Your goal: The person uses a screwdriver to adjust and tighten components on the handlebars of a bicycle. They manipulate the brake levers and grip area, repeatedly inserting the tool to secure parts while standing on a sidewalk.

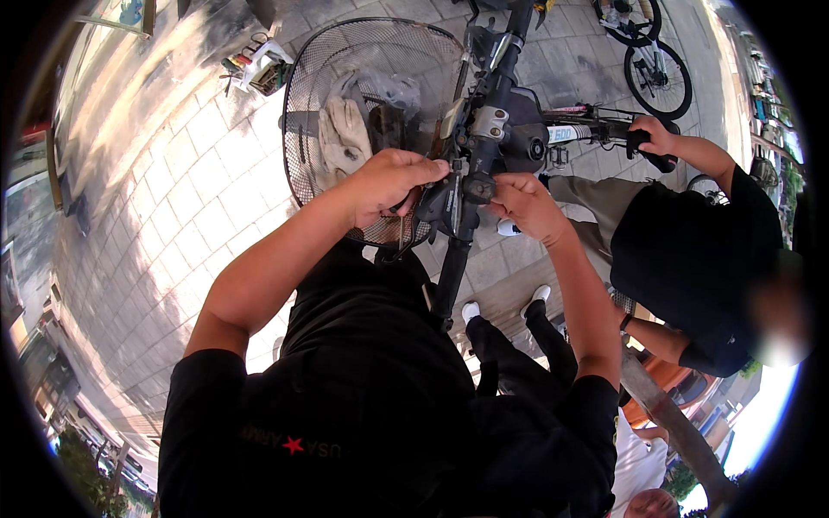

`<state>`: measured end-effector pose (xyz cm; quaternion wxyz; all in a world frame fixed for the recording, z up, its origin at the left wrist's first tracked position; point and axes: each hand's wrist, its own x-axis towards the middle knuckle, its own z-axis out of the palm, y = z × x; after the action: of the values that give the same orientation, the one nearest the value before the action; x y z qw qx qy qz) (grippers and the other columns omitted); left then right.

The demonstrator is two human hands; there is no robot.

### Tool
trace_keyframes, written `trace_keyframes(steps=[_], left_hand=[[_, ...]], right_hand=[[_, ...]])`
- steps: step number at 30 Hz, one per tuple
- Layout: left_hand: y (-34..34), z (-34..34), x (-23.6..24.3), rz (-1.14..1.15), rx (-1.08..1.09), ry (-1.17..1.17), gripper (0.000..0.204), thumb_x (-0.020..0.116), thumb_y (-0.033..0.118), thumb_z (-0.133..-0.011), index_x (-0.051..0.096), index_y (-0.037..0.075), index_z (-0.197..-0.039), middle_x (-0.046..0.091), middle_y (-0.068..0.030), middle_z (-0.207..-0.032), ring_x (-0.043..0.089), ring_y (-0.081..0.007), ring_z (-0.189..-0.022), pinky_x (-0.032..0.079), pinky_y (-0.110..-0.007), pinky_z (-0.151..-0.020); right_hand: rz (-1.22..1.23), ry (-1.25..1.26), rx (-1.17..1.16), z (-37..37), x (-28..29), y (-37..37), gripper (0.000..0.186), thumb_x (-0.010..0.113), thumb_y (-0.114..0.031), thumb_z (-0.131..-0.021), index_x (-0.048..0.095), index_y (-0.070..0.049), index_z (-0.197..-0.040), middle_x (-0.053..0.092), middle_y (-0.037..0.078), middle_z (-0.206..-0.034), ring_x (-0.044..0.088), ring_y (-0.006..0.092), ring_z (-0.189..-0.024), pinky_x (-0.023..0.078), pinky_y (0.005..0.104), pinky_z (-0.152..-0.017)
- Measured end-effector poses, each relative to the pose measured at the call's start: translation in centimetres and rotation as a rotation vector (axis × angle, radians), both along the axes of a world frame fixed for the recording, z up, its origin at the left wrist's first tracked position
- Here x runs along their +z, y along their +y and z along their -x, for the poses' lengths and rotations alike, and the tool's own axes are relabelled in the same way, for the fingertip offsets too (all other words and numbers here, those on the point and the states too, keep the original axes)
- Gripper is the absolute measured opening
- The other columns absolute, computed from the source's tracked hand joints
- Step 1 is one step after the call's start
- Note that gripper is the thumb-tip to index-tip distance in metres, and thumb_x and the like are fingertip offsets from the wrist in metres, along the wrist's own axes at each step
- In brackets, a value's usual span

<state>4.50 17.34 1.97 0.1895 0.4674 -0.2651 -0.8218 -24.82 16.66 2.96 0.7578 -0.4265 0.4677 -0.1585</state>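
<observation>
Handlebar (452, 278), black, one: location, please?

Directly before me, running away from my body, with a black mesh basket (304, 97) to its left and a pale frame tube (568, 134) to its right. A silver stem clamp (490, 123) sits farther along it.

Hands, one pair: condition?

Left hand (390, 183): fingers curled, thumb at the edge of a dark housing (452, 204) on the bar; whether it grips anything underneath, I cannot tell. Right hand (528, 207): thumb and fingers drawn together, tips at a round black fitting (478, 187); whether they pinch or merely touch it, I cannot tell.

Handling notes?

By my judgement, the bar is stiff and sturdy, heavy with the bicycle behind it and apt to swivel; best steadied by the end grip. The fitting looks small, hard and smooth, perhaps slippery to damp fingers: take it by its rim, fingertips only. The housing probably has brittle plastic edges, so a light thumb suits it.

Basket contents?

Pale cloth (344, 138), soft; clear plastic (397, 89), flimsy; one dark item, kind unclear.

Other persons?

One, to my right, a hand (654, 135) on the black saddle (663, 161).
</observation>
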Motion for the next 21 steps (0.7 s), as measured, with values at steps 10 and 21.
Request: trace_keyframes(steps=[10, 21], left_hand=[[-2.5, -0.1, 1.2, -0.098, -0.09, -0.078, 0.024, 0.072, 0.031, -0.094, 0.072, 0.007, -0.094, 0.056, -0.0023, -0.054, 0.047, -0.0099, -0.039, 0.029, -0.027, -0.036], [-4.5, 0.9, 3.4, -0.111, -0.277, -0.218, 0.022, 0.075, 0.026, -0.085, 0.066, 0.008, -0.075, 0.056, -0.0012, -0.061, 0.046, -0.0125, -0.046, 0.028, -0.029, -0.039]], right_hand=[[-0.171, -0.099, -0.051, -0.3, -0.4, -0.4, 0.022, 0.063, -0.017, -0.099, 0.074, 0.003, -0.099, 0.058, -0.001, -0.072, 0.048, 0.0082, -0.065, 0.039, 0.0257, -0.062], [0.265, 0.224, 0.208, 0.1, 2.2, -0.8, 0.012, 0.062, -0.007, -0.1, 0.069, 0.0, -0.093, 0.053, -0.009, -0.076, 0.044, 0.0015, -0.07, 0.037, 0.0245, -0.059]])
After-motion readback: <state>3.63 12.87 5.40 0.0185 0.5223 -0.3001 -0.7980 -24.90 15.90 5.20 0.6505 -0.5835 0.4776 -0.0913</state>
